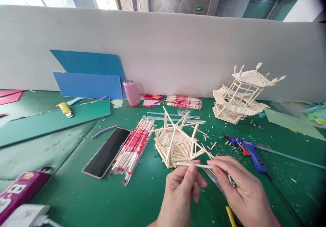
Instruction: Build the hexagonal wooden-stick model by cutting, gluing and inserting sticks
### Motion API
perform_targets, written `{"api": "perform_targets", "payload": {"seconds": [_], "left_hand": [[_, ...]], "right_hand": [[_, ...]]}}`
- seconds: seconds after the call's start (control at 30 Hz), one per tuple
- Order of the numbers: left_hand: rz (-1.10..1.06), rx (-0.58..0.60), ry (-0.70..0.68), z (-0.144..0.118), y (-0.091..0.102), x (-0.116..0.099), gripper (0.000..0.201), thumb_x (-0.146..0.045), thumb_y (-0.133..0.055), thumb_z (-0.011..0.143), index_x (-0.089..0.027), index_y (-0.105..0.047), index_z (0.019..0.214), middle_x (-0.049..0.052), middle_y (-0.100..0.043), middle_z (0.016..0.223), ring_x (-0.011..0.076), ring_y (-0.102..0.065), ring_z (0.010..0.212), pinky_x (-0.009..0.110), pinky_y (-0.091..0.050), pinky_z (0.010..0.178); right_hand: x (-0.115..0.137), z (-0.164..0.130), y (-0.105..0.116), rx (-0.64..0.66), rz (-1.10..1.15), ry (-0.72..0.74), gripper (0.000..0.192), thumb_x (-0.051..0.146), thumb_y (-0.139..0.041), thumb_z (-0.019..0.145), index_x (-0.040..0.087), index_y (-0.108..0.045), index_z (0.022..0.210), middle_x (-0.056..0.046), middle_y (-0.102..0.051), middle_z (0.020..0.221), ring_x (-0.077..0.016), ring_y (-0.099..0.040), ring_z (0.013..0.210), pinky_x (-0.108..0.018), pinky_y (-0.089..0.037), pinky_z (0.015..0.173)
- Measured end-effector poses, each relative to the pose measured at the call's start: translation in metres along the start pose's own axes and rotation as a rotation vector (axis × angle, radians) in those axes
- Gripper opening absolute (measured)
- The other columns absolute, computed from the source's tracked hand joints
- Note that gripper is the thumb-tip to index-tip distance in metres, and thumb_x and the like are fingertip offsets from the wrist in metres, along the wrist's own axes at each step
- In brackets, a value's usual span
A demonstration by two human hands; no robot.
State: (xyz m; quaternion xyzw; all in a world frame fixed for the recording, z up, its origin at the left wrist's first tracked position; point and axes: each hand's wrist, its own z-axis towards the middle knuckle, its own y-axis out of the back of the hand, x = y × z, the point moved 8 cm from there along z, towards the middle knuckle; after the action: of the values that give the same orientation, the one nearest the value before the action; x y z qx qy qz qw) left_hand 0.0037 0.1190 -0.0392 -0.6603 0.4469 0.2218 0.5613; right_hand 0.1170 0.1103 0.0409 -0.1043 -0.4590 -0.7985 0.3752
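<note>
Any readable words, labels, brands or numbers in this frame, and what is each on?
No text can be read.
Green lit sign up by the ceiling: too small and blurred.
Red print on the chopstick wrappers: too small.
Marks on the purple device at lower left: blurred.
Pink cup, blue glue gun and dark phone screen: no visible lettering.

green mat (76, 193); blue glue gun (251, 151); pink cup (131, 92)

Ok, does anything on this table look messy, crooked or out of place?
Yes. Wood splinters litter the green mat around the hexagonal stick frame, and the finished stick pavilion leans sideways. Both hands, left hand and right hand, pinch one stick.
</note>
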Motion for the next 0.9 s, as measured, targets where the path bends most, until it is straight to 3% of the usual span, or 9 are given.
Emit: {"api": "perform_targets", "payload": {"seconds": [0.17, 0.3, 0.47, 0.6, 0.73, 0.9], "left_hand": [[0.087, -0.029, -0.087, 0.002, 0.005, -0.007, 0.033, -0.038, -0.055, 0.08, -0.011, -0.062, 0.062, -0.003, -0.044, 0.046, 0.006, -0.032, 0.043, 0.023, -0.024, 0.048], [0.141, -0.05, -0.15, 0.0, 0.005, -0.02, 0.034, -0.037, -0.055, 0.081, -0.012, -0.061, 0.058, -0.003, -0.042, 0.047, 0.0067, -0.033, 0.045, 0.022, -0.026, 0.049], [0.286, -0.046, -0.186, -0.009, 0.015, -0.027, 0.024, -0.038, -0.059, 0.077, -0.015, -0.065, 0.073, 0.001, -0.056, 0.059, 0.0096, -0.043, 0.051, 0.022, -0.034, 0.05], [0.549, -0.144, -0.433, -0.022, 0.04, -0.053, 0.018, -0.024, -0.06, 0.077, -0.017, -0.058, 0.06, -0.001, -0.05, 0.058, 0.0108, -0.044, 0.055, 0.022, -0.037, 0.052], [0.814, -0.199, -0.678, -0.027, 0.054, -0.086, 0.007, -0.014, -0.057, 0.078, -0.02, -0.057, 0.076, -0.001, -0.052, 0.068, 0.0112, -0.047, 0.06, 0.022, -0.04, 0.054], [1.098, -0.234, -0.827, -0.019, 0.045, -0.104, 0.035, -0.021, -0.065, 0.073, -0.02, -0.056, 0.107, 0.006, -0.053, 0.097, 0.0163, -0.052, 0.081, 0.026, -0.046, 0.065]], "right_hand": [[0.023, 0.009, -0.008, 0.029, -0.166, 0.215, 0.029, 0.014, -0.056, 0.079, 0.019, -0.061, 0.107, -0.007, -0.058, 0.089, -0.0173, -0.055, 0.08, -0.031, -0.047, 0.065], [0.039, 0.022, -0.01, 0.029, -0.201, 0.314, 0.023, 0.013, -0.056, 0.079, 0.019, -0.066, 0.099, -0.005, -0.064, 0.079, -0.0167, -0.055, 0.073, -0.031, -0.045, 0.063], [0.039, 0.04, -0.008, 0.001, -0.156, 0.287, 0.018, 0.01, -0.054, 0.079, 0.018, -0.068, 0.088, -0.004, -0.065, 0.076, -0.0168, -0.053, 0.072, -0.032, -0.043, 0.064], [0.029, 0.047, -0.014, 0.018, -0.168, 0.231, 0.014, 0.01, -0.057, 0.079, 0.018, -0.065, 0.087, -0.003, -0.064, 0.081, -0.0173, -0.051, 0.076, -0.034, -0.042, 0.068], [0.023, 0.048, -0.022, 0.061, -0.157, 0.176, 0.015, 0.01, -0.056, 0.08, 0.019, -0.063, 0.089, -0.002, -0.063, 0.084, -0.0165, -0.05, 0.077, -0.034, -0.041, 0.068], [0.023, 0.047, -0.026, 0.071, -0.138, 0.158, 0.014, 0.01, -0.056, 0.08, 0.019, -0.062, 0.089, -0.002, -0.062, 0.084, -0.0166, -0.049, 0.079, -0.035, -0.04, 0.068]]}}
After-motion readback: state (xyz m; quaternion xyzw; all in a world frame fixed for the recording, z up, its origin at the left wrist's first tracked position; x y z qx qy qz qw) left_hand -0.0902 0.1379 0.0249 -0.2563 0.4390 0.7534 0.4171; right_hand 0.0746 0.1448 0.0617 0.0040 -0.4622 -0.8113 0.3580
